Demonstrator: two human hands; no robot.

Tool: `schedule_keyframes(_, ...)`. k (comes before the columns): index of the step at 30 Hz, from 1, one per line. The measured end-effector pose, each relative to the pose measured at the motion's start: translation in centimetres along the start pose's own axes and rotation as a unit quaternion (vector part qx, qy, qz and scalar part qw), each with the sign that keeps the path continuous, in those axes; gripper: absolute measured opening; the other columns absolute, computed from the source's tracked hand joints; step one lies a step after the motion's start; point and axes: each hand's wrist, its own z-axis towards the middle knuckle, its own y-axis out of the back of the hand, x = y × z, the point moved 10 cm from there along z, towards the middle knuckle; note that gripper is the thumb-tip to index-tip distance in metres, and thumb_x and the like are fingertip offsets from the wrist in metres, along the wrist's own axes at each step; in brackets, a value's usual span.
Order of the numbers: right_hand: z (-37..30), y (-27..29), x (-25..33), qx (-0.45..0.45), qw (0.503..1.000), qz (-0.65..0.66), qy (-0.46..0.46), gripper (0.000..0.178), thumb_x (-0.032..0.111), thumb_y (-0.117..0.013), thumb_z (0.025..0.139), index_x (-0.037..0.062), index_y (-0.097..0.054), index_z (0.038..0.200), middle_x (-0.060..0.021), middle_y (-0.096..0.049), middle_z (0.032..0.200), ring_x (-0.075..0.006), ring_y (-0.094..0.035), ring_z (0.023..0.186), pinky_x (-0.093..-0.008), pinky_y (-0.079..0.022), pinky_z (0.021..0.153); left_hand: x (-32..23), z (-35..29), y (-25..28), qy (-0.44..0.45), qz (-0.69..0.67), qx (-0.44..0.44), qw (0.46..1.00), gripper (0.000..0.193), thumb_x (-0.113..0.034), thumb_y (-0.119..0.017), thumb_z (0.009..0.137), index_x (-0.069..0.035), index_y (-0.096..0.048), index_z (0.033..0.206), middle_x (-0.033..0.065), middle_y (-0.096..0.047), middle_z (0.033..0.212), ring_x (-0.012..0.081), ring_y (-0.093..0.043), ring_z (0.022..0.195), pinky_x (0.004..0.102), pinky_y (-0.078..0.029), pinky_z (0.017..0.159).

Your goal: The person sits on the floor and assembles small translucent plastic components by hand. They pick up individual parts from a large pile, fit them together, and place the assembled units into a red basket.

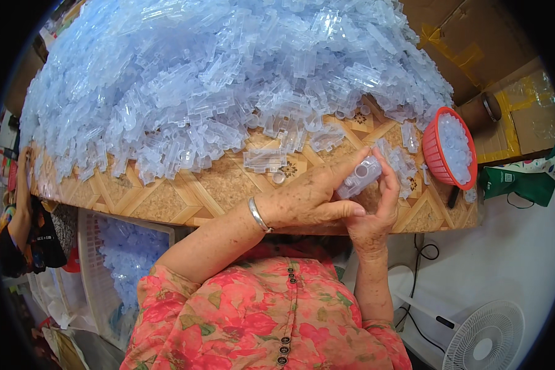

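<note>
Between my hands, over the table's front edge, is a clear plastic piece (pixel 359 178) with a round opening. My left hand (pixel 308 196), with a silver bangle at its wrist, closes on the piece from the left, its thumb stretched across toward my right palm. My right hand (pixel 376 213) is wrapped round the other side, thumb and fingers against the plastic. Just beyond them lie more clear plastic pieces (pixel 398 161). Left of my hands, a flat clear piece (pixel 264 160) and a small clear ring (pixel 278 177) rest on the patterned table (pixel 209 196).
A huge heap of clear bluish plastic parts (pixel 228 68) covers the far table. A red basket (pixel 433 151) of small translucent parts stands at right, near cardboard boxes (pixel 484 37). A white fan (pixel 484 345) is at lower right, a white crate (pixel 92 259) at lower left. Another person's arm (pixel 23 197) shows far left.
</note>
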Motion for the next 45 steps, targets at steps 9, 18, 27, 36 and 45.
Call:
schedule_keyframes(9, -0.1, 1.4, -0.1, 0.082, 0.996, -0.032, -0.027, 0.066, 0.011, -0.084, 0.077, 0.0007, -0.054, 0.135, -0.0161, -0.063, 0.132, -0.0326, -0.061, 0.122, -0.0427, -0.048, 0.104, 0.3, -0.2, -0.6, 0.1, 0.005, 0.079, 0.992, 0.056, -0.019, -0.063, 0.099, -0.003, -0.04, 0.147, 0.0226, -0.06, 0.13, 0.0382, -0.056, 0.125, 0.0432, -0.045, 0.101)
schedule_keyframes(18, -1.7, 2.2, -2.8, 0.125, 0.984, -0.031, -0.125, 0.048, 0.009, -0.081, 0.079, 0.0024, -0.065, 0.124, -0.0134, -0.068, 0.109, -0.0308, -0.063, 0.101, -0.0397, -0.05, 0.089, 0.2, 0.3, 0.3, -0.027, 0.23, -0.01, 0.973, 0.039, -0.02, -0.079, 0.08, -0.005, -0.068, 0.114, 0.0137, -0.063, 0.105, 0.0361, -0.063, 0.094, 0.0439, -0.05, 0.082)
schedule_keyframes(27, -0.9, 1.4, -1.3, 0.142, 0.987, -0.071, -0.037, 0.037, 0.014, -0.079, 0.08, 0.0012, -0.068, 0.113, -0.0126, -0.064, 0.098, -0.032, -0.057, 0.091, -0.0416, -0.047, 0.082, 0.1, 0.3, 0.3, -0.024, 0.257, -0.006, 0.966, 0.038, -0.021, -0.08, 0.078, -0.003, -0.069, 0.11, 0.0138, -0.062, 0.093, 0.0364, -0.063, 0.086, 0.0446, -0.05, 0.073)
schedule_keyframes(36, 2.9, 1.2, -0.5, 0.209, 0.971, -0.116, -0.006, 0.038, 0.014, -0.076, 0.083, 0.0007, -0.066, 0.117, -0.0145, -0.066, 0.109, -0.0344, -0.06, 0.1, -0.0427, -0.049, 0.088, 0.0, -0.1, 0.7, -0.023, 0.274, -0.024, 0.961, 0.038, -0.017, -0.08, 0.075, -0.002, -0.069, 0.108, 0.0147, -0.062, 0.093, 0.037, -0.063, 0.086, 0.0456, -0.051, 0.074)
schedule_keyframes(45, 11.2, -5.1, -7.1, 0.199, 0.92, -0.333, 0.05, 0.029, 0.007, -0.062, 0.09, 0.0021, -0.067, 0.118, -0.0162, -0.065, 0.12, -0.0362, -0.06, 0.109, -0.0463, -0.05, 0.096, -0.1, 0.3, 0.5, -0.022, 0.263, -0.026, 0.964, 0.034, -0.014, -0.079, 0.075, -0.002, -0.069, 0.105, 0.0148, -0.061, 0.095, 0.0368, -0.064, 0.089, 0.0458, -0.052, 0.076)
